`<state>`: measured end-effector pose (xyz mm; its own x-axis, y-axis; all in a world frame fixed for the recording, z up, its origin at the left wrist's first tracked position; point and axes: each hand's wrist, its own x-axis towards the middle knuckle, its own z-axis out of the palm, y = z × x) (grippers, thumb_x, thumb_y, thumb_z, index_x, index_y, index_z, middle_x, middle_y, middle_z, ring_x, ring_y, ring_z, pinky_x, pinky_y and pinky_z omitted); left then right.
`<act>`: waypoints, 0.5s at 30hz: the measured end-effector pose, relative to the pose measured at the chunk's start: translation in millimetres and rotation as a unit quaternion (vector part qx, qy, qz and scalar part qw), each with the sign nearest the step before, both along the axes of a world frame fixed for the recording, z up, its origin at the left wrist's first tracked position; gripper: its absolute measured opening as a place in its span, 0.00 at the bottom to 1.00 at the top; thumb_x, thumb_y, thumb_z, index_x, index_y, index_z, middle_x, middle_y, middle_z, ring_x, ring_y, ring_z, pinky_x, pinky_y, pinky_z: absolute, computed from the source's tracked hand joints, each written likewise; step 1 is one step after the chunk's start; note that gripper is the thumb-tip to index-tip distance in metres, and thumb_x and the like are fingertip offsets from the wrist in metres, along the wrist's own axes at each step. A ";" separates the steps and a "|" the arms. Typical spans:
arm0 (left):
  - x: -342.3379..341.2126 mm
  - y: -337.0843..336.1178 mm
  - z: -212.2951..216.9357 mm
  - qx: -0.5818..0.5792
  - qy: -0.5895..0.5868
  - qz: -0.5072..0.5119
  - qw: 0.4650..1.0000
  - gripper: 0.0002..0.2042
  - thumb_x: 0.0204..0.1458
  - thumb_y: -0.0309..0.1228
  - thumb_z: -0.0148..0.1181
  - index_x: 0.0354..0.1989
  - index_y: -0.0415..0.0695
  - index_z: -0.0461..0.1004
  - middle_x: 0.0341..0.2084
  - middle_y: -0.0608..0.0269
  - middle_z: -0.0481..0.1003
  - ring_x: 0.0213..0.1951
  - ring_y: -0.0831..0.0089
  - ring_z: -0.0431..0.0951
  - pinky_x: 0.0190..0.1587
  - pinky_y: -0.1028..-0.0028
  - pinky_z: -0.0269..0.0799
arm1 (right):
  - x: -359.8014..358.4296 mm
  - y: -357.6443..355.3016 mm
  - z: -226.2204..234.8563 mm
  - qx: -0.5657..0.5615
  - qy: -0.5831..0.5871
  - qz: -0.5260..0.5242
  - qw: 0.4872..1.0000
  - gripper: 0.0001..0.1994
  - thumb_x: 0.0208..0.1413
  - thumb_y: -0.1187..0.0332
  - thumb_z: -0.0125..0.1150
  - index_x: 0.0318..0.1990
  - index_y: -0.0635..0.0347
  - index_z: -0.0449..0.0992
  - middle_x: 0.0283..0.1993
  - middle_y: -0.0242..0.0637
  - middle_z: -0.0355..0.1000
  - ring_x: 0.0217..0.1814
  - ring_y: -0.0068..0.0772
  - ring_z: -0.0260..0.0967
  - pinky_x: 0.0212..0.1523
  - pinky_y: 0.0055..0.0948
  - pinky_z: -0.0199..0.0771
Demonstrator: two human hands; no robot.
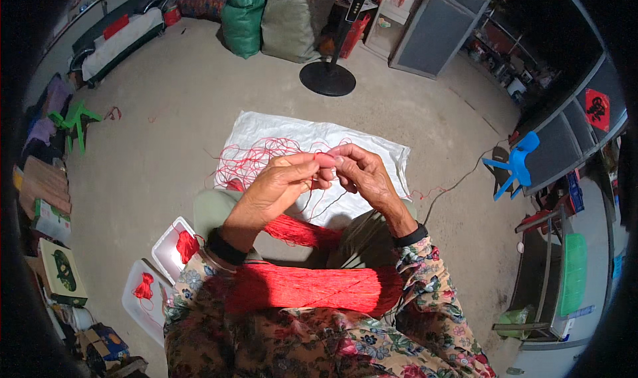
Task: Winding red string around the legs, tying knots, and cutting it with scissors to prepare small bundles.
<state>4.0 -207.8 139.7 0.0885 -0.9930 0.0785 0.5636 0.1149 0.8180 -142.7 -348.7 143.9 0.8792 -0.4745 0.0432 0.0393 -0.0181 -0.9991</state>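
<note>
My left hand point(282, 182) and my right hand point(365, 175) meet in front of me, over the near part of a white cloth point(382, 145). Both are closed in a pinch at the fingertips. Thin red cord point(266, 153) lies in loose loops on the cloth and runs up to my fingers; the exact spot where they grip it is too small to see. Darker strands hang below my hands. Across my lap rests a thick bundle of red cord point(319, 289), and a second red hank point(302, 232) lies between my knees.
Two white plastic trays point(138, 306) with small red cord bundles stand at my left. Ahead are a black fan base point(327, 79), a green sack point(243, 19) and a pale sack point(292, 22). A blue stool point(515, 165) and a dark cable point(458, 180) are at right.
</note>
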 end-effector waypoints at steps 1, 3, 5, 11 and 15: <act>5.8 2.1 -0.9 -0.009 -0.011 -0.005 1.000 0.17 0.60 0.34 0.48 0.50 0.32 0.68 0.32 0.58 0.73 0.38 0.71 0.72 0.44 0.73 0.68 | -1.4 -1.9 -1.0 0.004 -0.001 -0.002 1.000 0.10 0.60 0.63 0.55 0.39 0.61 0.75 0.19 0.22 0.61 0.19 0.12 0.53 0.18 0.16 0.52; 13.5 6.5 1.1 0.005 -0.033 -0.047 0.998 0.20 0.60 0.37 0.49 0.51 0.30 0.67 0.34 0.55 0.74 0.38 0.70 0.74 0.44 0.73 0.69 | -5.4 -3.6 -0.2 -0.014 0.009 0.001 1.000 0.10 0.60 0.63 0.56 0.38 0.61 0.75 0.19 0.22 0.61 0.19 0.12 0.54 0.18 0.16 0.53; 15.5 9.5 0.1 0.042 -0.057 -0.073 0.995 0.21 0.60 0.38 0.50 0.50 0.30 0.67 0.34 0.54 0.74 0.38 0.69 0.74 0.44 0.73 0.69 | -6.5 -2.3 3.7 -0.041 0.027 0.006 0.999 0.09 0.59 0.65 0.56 0.36 0.62 0.75 0.20 0.22 0.62 0.20 0.12 0.55 0.19 0.17 0.54; 16.1 9.6 -5.0 0.067 -0.055 0.006 0.996 0.19 0.60 0.41 0.49 0.42 0.33 0.71 0.30 0.56 0.75 0.34 0.70 0.76 0.46 0.68 0.71 | -2.8 2.5 7.6 -0.155 0.016 0.050 0.986 0.09 0.60 0.63 0.56 0.36 0.59 0.75 0.20 0.20 0.59 0.20 0.11 0.51 0.19 0.15 0.50; 5.6 2.2 -2.9 0.096 -0.089 -0.037 0.991 0.13 0.58 0.38 0.54 0.36 0.37 0.72 0.15 0.70 0.66 0.17 0.80 0.65 0.22 0.80 0.63 | -0.1 4.7 10.3 -0.154 0.039 0.054 0.986 0.06 0.58 0.68 0.56 0.35 0.62 0.74 0.26 0.23 0.67 0.26 0.13 0.60 0.26 0.18 0.63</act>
